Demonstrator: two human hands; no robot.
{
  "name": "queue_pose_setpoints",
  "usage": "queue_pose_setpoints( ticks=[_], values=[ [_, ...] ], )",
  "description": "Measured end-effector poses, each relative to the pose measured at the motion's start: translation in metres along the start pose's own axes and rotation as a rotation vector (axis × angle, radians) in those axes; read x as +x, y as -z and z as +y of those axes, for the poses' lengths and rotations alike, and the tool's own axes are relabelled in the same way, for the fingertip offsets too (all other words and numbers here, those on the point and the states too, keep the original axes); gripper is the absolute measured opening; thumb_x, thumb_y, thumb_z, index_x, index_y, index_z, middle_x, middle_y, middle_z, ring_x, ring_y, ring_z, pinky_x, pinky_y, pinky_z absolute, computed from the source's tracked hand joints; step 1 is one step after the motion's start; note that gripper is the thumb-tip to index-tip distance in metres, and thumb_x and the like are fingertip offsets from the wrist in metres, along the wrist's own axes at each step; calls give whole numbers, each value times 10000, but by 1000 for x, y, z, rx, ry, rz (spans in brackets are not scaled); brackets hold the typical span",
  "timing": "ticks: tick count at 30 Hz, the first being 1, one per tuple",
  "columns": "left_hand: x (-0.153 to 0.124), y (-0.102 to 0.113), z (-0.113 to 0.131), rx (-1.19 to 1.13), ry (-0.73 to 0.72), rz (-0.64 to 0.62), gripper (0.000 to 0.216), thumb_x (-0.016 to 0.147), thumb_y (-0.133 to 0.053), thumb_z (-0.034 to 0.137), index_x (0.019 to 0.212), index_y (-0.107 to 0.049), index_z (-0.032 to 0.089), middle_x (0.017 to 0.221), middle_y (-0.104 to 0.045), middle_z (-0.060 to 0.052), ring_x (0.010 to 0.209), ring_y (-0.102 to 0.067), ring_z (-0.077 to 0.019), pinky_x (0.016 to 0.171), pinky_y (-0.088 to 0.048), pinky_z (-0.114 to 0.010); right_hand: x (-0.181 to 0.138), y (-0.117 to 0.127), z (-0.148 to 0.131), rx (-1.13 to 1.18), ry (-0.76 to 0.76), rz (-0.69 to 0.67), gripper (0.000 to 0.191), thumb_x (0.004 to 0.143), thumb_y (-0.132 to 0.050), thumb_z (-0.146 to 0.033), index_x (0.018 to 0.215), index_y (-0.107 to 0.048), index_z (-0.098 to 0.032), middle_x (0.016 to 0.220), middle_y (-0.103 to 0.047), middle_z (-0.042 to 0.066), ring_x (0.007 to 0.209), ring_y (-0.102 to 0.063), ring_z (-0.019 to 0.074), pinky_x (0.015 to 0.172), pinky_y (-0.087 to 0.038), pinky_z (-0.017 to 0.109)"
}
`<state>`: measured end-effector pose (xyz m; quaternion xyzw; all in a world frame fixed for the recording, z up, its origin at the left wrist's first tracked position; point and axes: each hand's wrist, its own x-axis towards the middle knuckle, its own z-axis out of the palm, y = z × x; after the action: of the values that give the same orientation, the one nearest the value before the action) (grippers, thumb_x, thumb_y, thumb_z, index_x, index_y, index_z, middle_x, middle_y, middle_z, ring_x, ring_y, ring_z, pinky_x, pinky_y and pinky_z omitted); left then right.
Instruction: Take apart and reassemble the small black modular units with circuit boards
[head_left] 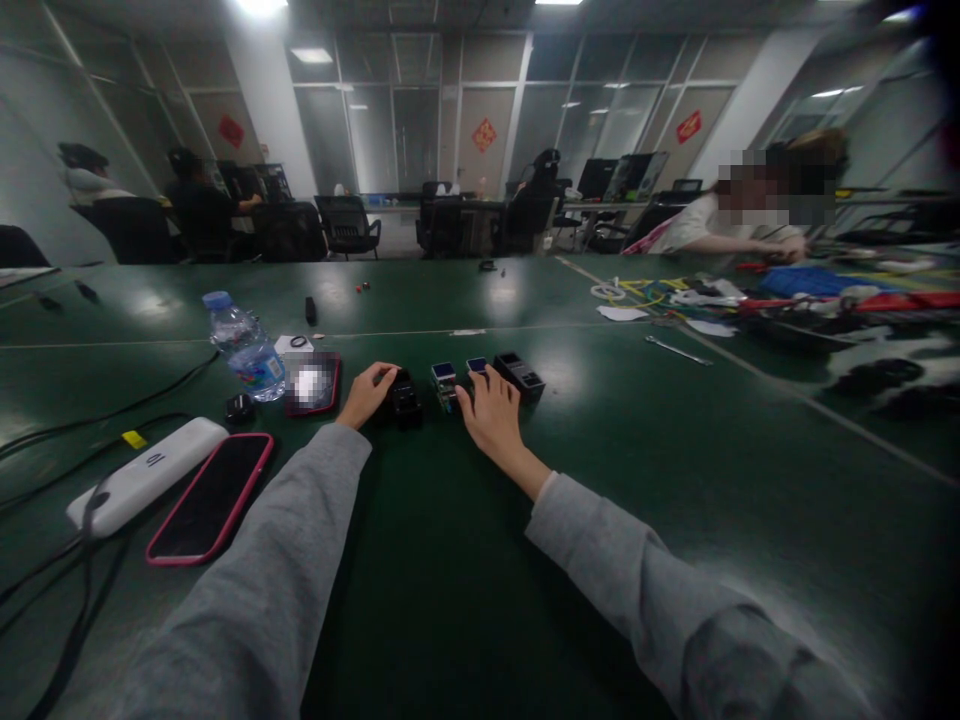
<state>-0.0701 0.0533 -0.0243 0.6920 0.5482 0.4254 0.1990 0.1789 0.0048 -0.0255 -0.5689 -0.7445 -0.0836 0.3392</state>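
My left hand (367, 392) curls round a small black block (405, 398) on the dark green table (465, 560), its fingers closed on the block's left side. My right hand (491, 408) lies over a small blue-topped module (476, 366), fingers bent and pressed together on it. Between the two hands stands another blue-topped module (444, 382). A black open-topped holder (520, 375) sits just right of my right hand. Both my sleeves are grey.
At left lie a water bottle (246, 352), a red-cased phone (311, 384), a pink-edged phone (211, 496), a white power bank (146, 474) and black cables (97, 420). A person (720, 225) works at far right among wires and tools (795, 290). Office chairs stand behind.
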Motion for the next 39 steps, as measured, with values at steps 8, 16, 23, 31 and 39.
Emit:
queue_pose_setpoints(
  ticks=[8, 16, 23, 31, 39],
  values=[
    [1, 0, -3, 14, -30, 19, 344, 932, -398, 415, 1023, -657, 207, 1034, -683, -34, 983, -617, -181, 906, -453, -306, 12, 12, 14, 46, -51, 151, 384, 1013, -256, -348, 1257, -508, -194, 1329, -422, 134, 1250, -352, 271, 1003, -304, 448],
    [2, 1, -4, 29, 64, 67, 381, 953, -341, 411, 1037, -656, 214, 1073, -680, -34, 1012, -607, -185, 927, -436, -310, 22, 8, 80, 20, -211, 211, 380, 908, -478, -379, 1207, -533, -151, 1199, -457, 164, 1138, -408, 313, 950, -361, 472],
    [2, 0, -6, 26, 56, 54, 402, 955, -328, 430, 1036, -657, 214, 1058, -681, -35, 994, -611, -186, 913, -438, -310, 22, -4, 92, 98, -225, 77, 422, 801, -583, -283, 1191, -515, -135, 1095, -474, 144, 1001, -489, 279, 860, -449, 410],
    [3, 0, -7, 43, 51, 50, 403, 954, -326, 431, 1030, -661, 219, 1056, -684, -35, 1016, -608, -186, 937, -430, -309, 23, -4, 92, 71, -228, 62, 453, 772, -623, -238, 1195, -501, -132, 1094, -477, 143, 1023, -479, 288, 879, -448, 420],
    [3, 0, -9, 62, 50, 44, 408, 952, -323, 438, 1026, -661, 223, 1059, -681, -36, 1018, -606, -191, 930, -430, -312, 23, -4, 90, 62, -212, 55, 454, 774, -633, -228, 1195, -495, -127, 1110, -478, 143, 1044, -480, 287, 902, -447, 417]
  ],
)
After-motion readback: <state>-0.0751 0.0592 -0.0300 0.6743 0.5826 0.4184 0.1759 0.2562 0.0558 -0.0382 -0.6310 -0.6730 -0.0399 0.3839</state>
